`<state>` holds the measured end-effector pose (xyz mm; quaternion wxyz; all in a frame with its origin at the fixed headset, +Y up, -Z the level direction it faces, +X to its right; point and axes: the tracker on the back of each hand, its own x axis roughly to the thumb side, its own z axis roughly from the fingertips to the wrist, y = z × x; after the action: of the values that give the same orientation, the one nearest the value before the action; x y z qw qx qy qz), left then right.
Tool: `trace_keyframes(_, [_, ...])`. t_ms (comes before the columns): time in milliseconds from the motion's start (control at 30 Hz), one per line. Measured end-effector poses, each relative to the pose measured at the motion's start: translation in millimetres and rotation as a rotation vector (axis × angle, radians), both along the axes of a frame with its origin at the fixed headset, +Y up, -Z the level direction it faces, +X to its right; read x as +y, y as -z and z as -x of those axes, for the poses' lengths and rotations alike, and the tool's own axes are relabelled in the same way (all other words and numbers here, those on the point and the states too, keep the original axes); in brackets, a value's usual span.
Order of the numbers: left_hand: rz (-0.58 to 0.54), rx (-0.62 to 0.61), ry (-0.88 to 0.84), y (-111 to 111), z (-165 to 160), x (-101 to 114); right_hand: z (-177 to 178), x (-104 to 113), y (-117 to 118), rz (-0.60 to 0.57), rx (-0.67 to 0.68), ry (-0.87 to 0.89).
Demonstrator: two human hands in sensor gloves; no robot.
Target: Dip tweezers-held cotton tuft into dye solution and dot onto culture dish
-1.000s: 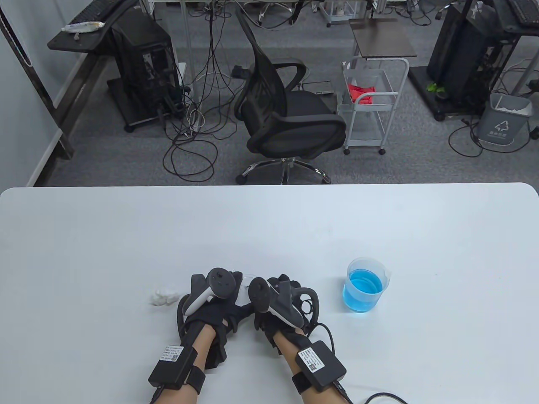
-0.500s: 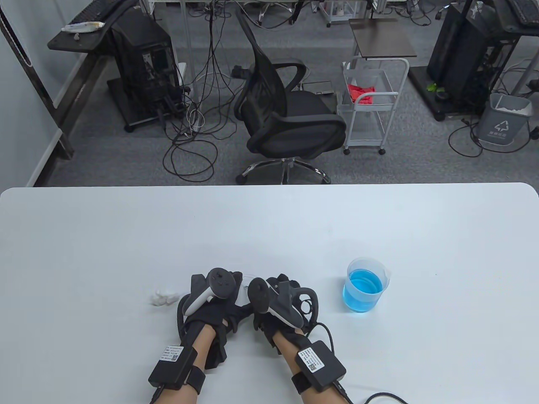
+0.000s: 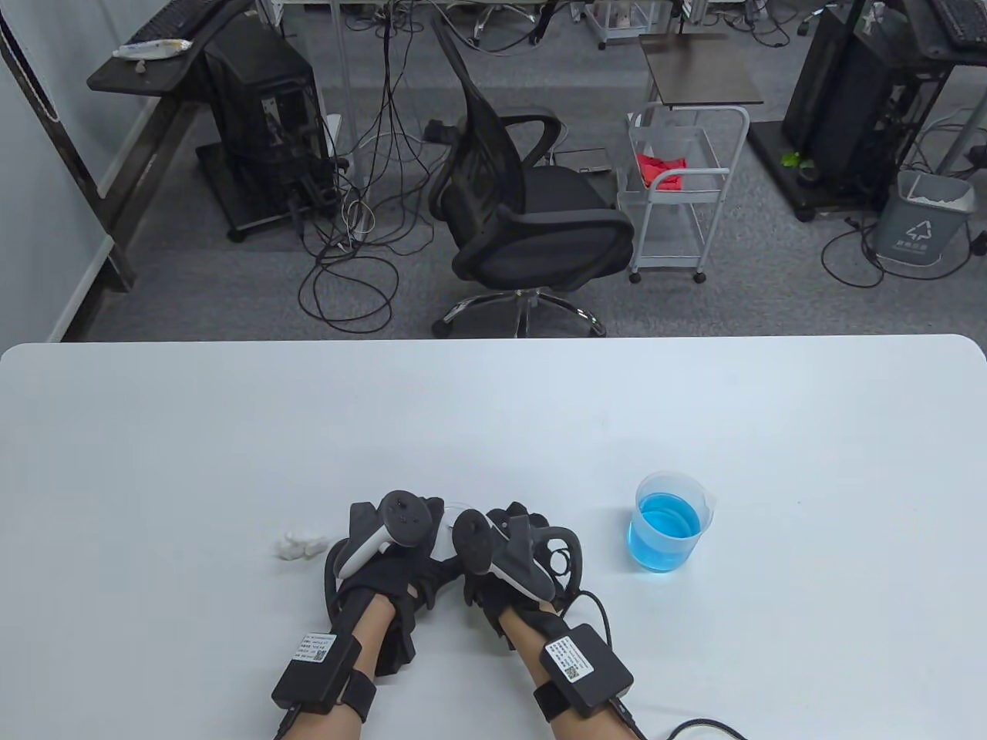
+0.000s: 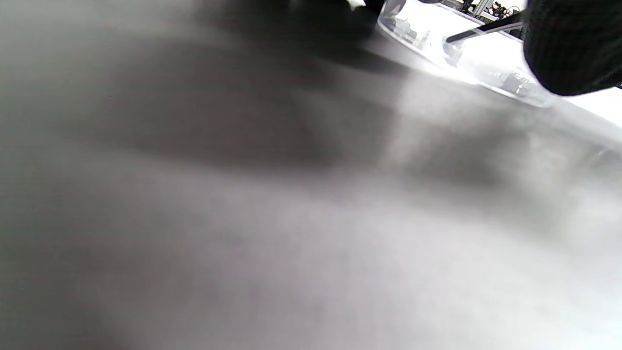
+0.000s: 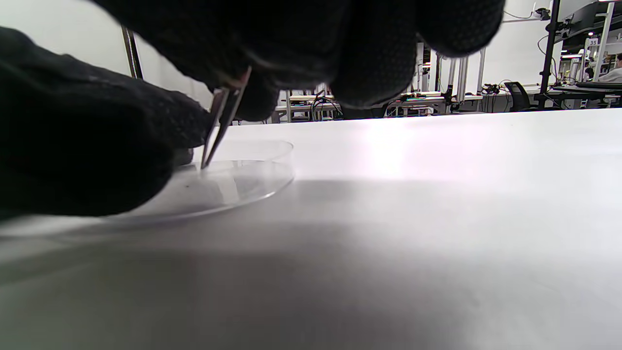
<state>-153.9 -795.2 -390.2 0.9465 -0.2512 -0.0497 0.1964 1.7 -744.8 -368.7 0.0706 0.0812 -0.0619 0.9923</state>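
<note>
The right hand (image 3: 513, 551) pinched the tweezers (image 5: 221, 121) tip-down in the culture dish (image 5: 243, 182) for dotting, while the left hand (image 3: 385, 547) apparently steadied it, its grip unclear.

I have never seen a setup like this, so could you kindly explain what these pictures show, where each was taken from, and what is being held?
There is no robot here: a person wearing black sensor gloves works at a white table. The controller-like things are trackers strapped to the backs of the left hand and the right hand; the fingers stay free.

One camera looks down at the table. The other two sit on the wrists, very low and close, so they look odd and partly blurred.

On the table stand a beaker of blue dye and some white cotton. Between the hands lies a clear culture dish, with the left hand at its edge.

In the right wrist view, the right hand's grip holds metal tweezers, tips down in the dish. Whether they hold cotton I cannot tell.
</note>
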Motion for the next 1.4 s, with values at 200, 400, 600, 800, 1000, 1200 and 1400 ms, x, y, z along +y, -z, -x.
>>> trace_keyframes(200, [0.001,0.0,-0.001,0.1,0.0,0.0,1.0,3.6,-0.4,-0.009,0.005,0.011])
trace_keyframes(400, [0.001,0.0,-0.001,0.1,0.0,0.0,2.0,2.6,-0.8,-0.001,0.007,-0.001])
trace_keyframes(600, [0.0,0.0,0.0,0.1,0.1,-0.2,5.0,2.7,-2.1,0.008,0.018,-0.011])
trace_keyframes(800, [0.001,0.0,-0.001,0.0,0.0,-0.1,4.5,6.3,-2.6,0.016,0.025,0.0])
trace_keyframes(1000, [0.001,0.001,-0.001,0.0,0.1,-0.1,4.3,7.9,-3.3,0.012,0.029,0.004])
trace_keyframes(1200, [0.0,0.0,-0.001,0.0,0.2,-0.2,4.1,6.3,-2.2,0.038,0.028,0.007])
trace_keyframes(1400, [0.001,0.0,0.0,0.0,0.1,-0.3,2.8,8.6,-2.9,0.043,0.022,-0.004])
